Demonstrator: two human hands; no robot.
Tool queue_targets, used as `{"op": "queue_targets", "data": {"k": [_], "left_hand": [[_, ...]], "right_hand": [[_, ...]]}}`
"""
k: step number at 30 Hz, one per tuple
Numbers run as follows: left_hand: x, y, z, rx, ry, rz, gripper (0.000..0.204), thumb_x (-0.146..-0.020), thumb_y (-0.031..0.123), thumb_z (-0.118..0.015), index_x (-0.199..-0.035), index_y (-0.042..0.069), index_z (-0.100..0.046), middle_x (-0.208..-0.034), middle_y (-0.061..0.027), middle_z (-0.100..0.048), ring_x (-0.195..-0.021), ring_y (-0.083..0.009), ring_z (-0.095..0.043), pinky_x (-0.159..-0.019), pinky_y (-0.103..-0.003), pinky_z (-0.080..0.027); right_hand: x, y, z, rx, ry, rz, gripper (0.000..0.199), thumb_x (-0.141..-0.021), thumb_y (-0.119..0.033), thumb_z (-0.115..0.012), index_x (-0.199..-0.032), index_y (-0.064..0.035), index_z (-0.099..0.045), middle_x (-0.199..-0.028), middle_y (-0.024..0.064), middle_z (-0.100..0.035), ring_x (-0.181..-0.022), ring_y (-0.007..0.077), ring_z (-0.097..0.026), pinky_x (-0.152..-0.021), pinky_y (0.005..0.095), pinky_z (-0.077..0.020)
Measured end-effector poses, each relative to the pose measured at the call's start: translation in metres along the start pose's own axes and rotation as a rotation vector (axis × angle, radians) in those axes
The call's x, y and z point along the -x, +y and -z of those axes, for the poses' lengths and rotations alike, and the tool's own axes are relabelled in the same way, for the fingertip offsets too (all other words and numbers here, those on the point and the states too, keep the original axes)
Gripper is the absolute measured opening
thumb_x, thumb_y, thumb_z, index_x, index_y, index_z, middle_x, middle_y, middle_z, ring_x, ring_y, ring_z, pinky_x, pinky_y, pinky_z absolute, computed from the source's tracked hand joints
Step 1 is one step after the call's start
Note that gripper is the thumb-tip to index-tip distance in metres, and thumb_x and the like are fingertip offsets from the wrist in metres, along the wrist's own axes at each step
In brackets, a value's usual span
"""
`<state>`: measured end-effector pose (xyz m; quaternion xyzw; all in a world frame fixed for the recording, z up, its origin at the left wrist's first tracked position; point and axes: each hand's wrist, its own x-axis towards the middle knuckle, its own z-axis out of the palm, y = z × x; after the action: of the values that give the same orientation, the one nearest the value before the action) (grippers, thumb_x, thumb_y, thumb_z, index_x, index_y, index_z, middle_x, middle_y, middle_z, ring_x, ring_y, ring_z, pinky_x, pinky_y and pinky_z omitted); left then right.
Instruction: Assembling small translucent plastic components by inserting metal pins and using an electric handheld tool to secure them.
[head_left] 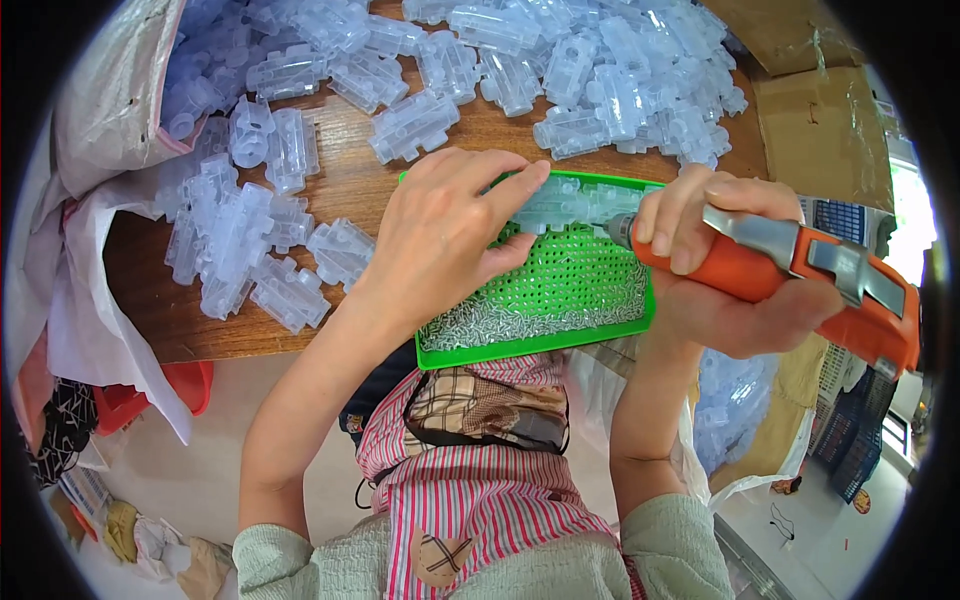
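Left hand (445, 215) holds one translucent part (575, 205), right hand (725, 318) grips orange driver (875, 335) at it; many loose parts (415, 125) lie about, completion unverifiable.

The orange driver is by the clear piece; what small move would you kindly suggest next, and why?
Perhaps ease the orange driver lightly toward the clear piece: its tip is close, and the left hand steadies the piece.

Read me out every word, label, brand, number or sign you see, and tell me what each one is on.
No text can be read here.
Driver, tray, held part: no lettering that I can make out.
Box: small dark mark, too unclear to read.
Patch on the dark cloth: too small to read.
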<state>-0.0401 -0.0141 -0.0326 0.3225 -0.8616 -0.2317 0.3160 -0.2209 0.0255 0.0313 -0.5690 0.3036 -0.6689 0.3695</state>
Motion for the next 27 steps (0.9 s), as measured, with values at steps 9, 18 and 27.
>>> {"op": "queue_targets", "data": {"k": [9, 18, 27], "left_hand": [[0.000, -0.001, 0.000, 0.006, -0.005, -0.002, 0.055, -0.065, 0.013, -0.074, -0.118, 0.012, -0.060, -0.106, -0.0071, -0.061, -0.091, -0.0269, -0.058, -0.080, -0.038, -0.047], [0.000, -0.001, -0.001, 0.018, -0.002, 0.005, 0.055, -0.063, 0.011, -0.074, -0.117, 0.013, -0.061, -0.105, -0.0070, -0.061, -0.090, -0.0267, -0.059, -0.079, -0.037, -0.047], [0.000, -0.002, -0.001, 0.011, 0.001, 0.009, 0.055, -0.063, 0.011, -0.074, -0.116, 0.012, -0.061, -0.106, -0.0071, -0.062, -0.090, -0.0267, -0.059, -0.079, -0.038, -0.047]], "right_hand": [[0.017, 0.009, -0.002, 0.141, 0.010, -0.202, 0.069, -0.087, -0.065, -0.039, -0.094, 0.0016, -0.051, -0.056, 0.0043, -0.048, -0.053, 0.0160, -0.047, -0.046, 0.0290, -0.0407], [0.024, 0.013, -0.002, 0.032, -0.004, -0.247, 0.068, -0.085, -0.066, -0.041, -0.095, -0.0001, -0.051, -0.056, 0.0049, -0.047, -0.054, 0.0166, -0.046, -0.047, 0.0298, -0.0408], [0.027, 0.016, -0.004, 0.022, 0.012, -0.260, 0.066, -0.086, -0.065, -0.043, -0.095, -0.0001, -0.051, -0.057, 0.0056, -0.048, -0.054, 0.0166, -0.046, -0.048, 0.0296, -0.0402]]}}
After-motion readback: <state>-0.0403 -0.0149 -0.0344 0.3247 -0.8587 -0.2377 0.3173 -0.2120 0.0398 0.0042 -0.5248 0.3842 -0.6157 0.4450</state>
